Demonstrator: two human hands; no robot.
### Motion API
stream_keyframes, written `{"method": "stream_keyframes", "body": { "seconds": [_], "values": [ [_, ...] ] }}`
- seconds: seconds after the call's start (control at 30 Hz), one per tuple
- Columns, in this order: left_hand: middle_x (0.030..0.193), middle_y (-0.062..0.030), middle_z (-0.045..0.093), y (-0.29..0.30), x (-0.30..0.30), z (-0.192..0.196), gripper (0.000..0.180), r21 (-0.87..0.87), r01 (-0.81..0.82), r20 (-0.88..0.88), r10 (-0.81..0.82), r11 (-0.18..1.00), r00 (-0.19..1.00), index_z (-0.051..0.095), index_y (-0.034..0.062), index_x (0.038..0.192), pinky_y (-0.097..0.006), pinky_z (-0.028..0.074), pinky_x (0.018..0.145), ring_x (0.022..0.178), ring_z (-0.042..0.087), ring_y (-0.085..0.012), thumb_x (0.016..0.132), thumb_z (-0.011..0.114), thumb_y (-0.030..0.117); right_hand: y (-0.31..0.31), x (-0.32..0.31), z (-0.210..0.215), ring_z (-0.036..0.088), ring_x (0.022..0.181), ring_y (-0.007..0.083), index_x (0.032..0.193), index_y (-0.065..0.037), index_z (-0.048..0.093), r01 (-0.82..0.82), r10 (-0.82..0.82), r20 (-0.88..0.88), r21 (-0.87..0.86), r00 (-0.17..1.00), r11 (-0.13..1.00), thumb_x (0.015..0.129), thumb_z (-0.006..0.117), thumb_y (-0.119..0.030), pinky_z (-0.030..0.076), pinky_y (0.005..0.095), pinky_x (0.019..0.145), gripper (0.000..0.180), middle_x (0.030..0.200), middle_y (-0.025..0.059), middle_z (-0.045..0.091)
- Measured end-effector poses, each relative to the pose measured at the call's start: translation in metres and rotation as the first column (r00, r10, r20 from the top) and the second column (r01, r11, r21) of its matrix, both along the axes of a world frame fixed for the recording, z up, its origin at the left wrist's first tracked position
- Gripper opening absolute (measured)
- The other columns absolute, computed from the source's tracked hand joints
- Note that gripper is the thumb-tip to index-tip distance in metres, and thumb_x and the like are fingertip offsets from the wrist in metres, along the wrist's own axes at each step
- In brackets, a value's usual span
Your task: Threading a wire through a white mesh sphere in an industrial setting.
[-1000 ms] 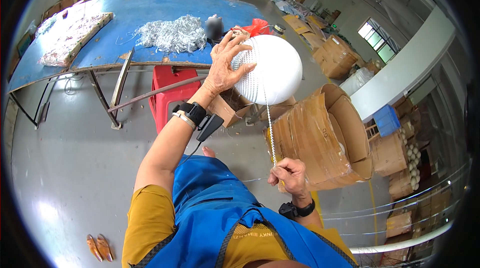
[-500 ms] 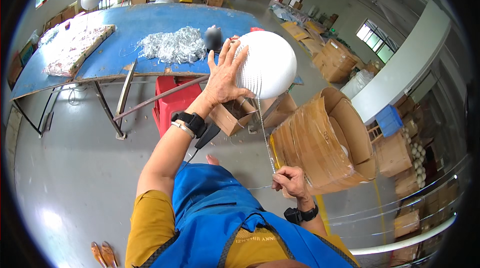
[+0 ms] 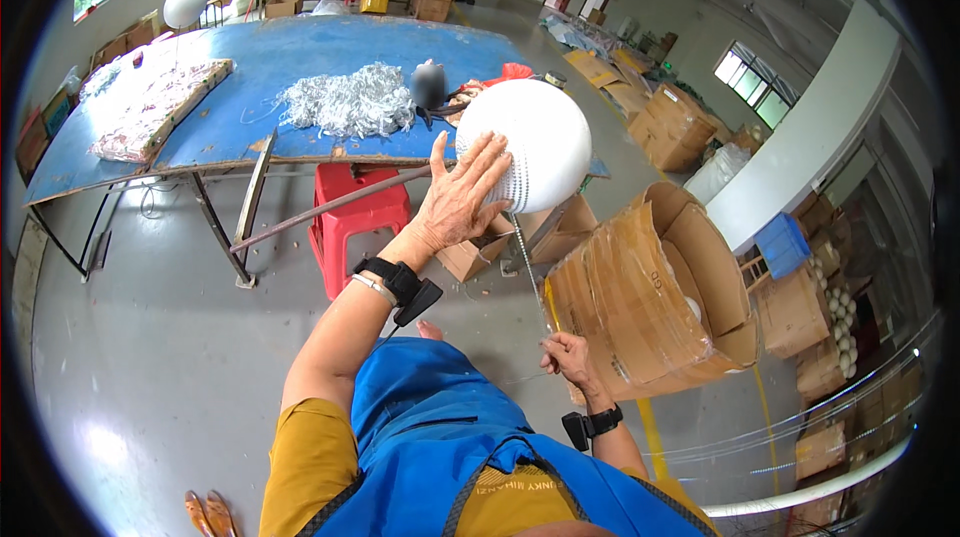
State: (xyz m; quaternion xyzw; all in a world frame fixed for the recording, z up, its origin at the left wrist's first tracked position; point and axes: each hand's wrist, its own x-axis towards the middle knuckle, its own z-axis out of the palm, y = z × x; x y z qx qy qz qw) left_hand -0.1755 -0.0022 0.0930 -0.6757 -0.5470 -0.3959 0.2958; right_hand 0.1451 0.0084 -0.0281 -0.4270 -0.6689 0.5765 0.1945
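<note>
The left hand (image 3: pixel 462 199) lies against the white ball (image 3: pixel 545 142), its grip spread with fingers apart beside rows of beaded trim on the ball's left side, at the near right part of the blue tabletop (image 3: pixel 290 45). Below, the right hand (image 3: pixel 572 359) has its grip pinched together on the taut silvery beaded strand (image 3: pixel 528 265) running down from the ball, just beside a big cardboard carton (image 3: pixel 625 297).

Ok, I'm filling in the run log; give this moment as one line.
left hand: spread on white ball | right hand: pinching cord | cord: straight
</note>
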Motion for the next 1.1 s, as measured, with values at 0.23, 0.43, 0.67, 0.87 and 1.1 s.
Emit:
{"method": "stream_keyframes", "body": {
  "seconds": [0.23,0.43,0.67,0.87,1.1],
  "values": [
    [0.133,-0.0059,0.039,0.002,0.002,-0.005,0.048,0.069,0.086,0.012,-0.087,0.994,0.996,0.047,0.0082,0.113,-0.057,0.004,0.102,0.128,0.03,-0.0201,0.072,0.064,0.027,0.004,-0.002,-0.012,0.052,0.049,0.0064,0.09,-0.001,0.057,-0.012,0.012,0.017,-0.036,1.0,0.999,0.086,0.054,-0.024,0.039,0.0173,0.046,0.023,0.063,0.0036,0.058],
    [0.133,-0.0052,0.04,0.003,0.004,-0.007,0.045,0.077,0.083,0.015,-0.084,0.994,0.996,0.049,0.0084,0.11,-0.058,0.005,0.102,0.127,0.031,-0.0196,0.072,0.064,0.027,0.005,-0.004,-0.017,0.052,0.05,0.0066,0.091,0.0,0.057,-0.018,0.019,0.01,-0.055,1.0,0.998,0.087,0.053,-0.023,0.039,0.0176,0.047,0.024,0.064,0.0035,0.058],
    [0.133,-0.0049,0.04,0.006,0.005,-0.014,0.05,0.099,0.024,-0.033,-0.021,0.995,0.999,0.045,0.0118,0.11,-0.058,0.006,0.102,0.126,0.033,-0.0204,0.069,0.07,0.027,0.006,-0.005,-0.021,0.051,0.05,0.0066,0.09,0.0,0.058,-0.041,0.04,-0.024,-0.048,0.999,0.998,0.086,0.054,-0.022,0.04,0.0182,0.047,0.023,0.063,0.0039,0.058],
    [0.133,-0.0076,0.039,0.007,0.003,-0.013,0.057,0.129,0.042,-0.026,-0.039,0.991,0.999,0.044,0.0094,0.114,-0.057,0.005,0.102,0.127,0.032,-0.0233,0.068,0.07,0.03,0.006,-0.003,-0.024,0.051,0.05,0.0064,0.089,0.0,0.058,-0.037,0.035,-0.027,-0.059,0.999,0.998,0.086,0.054,-0.021,0.04,0.0179,0.046,0.022,0.062,0.004,0.058],
    [0.135,-0.0142,0.034,0.009,0.008,-0.002,0.07,0.085,0.016,0.065,-0.022,0.996,0.998,0.042,0.0107,0.125,-0.057,0.003,0.101,0.129,0.026,-0.0278,0.073,0.056,0.056,0.004,-0.002,-0.027,0.052,0.05,0.0059,0.09,0.0,0.059,-0.018,0.014,-0.048,-0.083,0.999,0.996,0.086,0.054,-0.02,0.04,0.0173,0.046,0.021,0.062,0.0038,0.059]
  ]
}}
